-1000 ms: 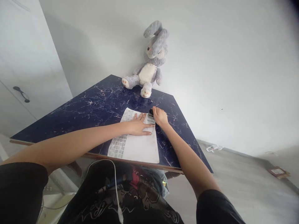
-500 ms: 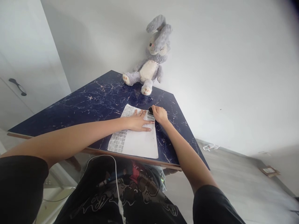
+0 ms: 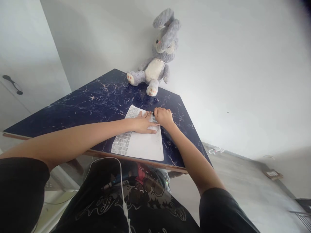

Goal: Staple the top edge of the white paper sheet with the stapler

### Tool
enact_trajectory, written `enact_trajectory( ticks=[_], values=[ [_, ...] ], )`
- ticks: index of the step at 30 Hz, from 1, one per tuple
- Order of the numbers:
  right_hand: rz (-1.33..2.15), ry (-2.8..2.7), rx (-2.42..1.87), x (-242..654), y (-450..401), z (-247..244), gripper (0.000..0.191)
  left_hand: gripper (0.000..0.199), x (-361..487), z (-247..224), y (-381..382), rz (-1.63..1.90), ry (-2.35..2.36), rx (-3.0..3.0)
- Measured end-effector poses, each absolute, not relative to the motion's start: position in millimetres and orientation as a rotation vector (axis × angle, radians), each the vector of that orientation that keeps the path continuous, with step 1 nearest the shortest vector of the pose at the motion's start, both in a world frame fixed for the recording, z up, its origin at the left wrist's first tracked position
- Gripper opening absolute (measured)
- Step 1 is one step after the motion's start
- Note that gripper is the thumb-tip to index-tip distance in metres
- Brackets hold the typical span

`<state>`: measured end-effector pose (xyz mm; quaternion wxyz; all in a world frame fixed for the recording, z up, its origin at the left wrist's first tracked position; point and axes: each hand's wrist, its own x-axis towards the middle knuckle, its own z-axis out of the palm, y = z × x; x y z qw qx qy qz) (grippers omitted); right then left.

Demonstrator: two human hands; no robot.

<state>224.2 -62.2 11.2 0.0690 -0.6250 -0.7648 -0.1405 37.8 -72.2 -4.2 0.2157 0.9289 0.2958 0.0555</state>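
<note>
A white sheet of paper (image 3: 145, 145) lies near the front edge of the dark blue marbled table (image 3: 97, 97). Its left strip carries a grey pattern like brickwork. My left hand (image 3: 143, 124) rests flat on the upper part of the paper, fingers spread. At the paper's upper right corner, my right hand (image 3: 164, 117) is closed round a small black object (image 3: 153, 113), mostly hidden by the fingers, close to my left fingertips.
A grey plush rabbit (image 3: 154, 69) sits at the table's back corner against the wall. A white cable (image 3: 122, 187) hangs down over my black shirt. At the left is a white cabinet with a dark handle (image 3: 13, 84).
My right hand has shifted slightly left and turned over the black object, hiding more of it. My left hand stays flat on the paper. The whole view has moved a little.
</note>
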Motion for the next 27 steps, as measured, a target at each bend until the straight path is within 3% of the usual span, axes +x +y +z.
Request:
enact_trajectory(
  ticks=[4,13,19,23,27],
  values=[
    [-0.471,-2.305,-1.866,222,-60,7,0.049,0.074,38,-1,-75,0.126,0.831,2.584],
    [-0.232,-1.911,-1.952,252,-49,7,0.057,0.078,37,1,-72,0.056,0.870,2.612],
    [-0.043,-2.048,-1.797,265,-50,15,0.060,0.078,34,-2,-62,0.110,0.899,2.566],
    [0.161,-2.281,-1.558,285,-52,19,0.048,0.081,30,0,-53,0.089,0.942,2.561],
    [0.082,-1.916,-1.793,298,-49,18,0.044,0.082,27,0,-49,0.065,0.961,2.569]
  ],
)
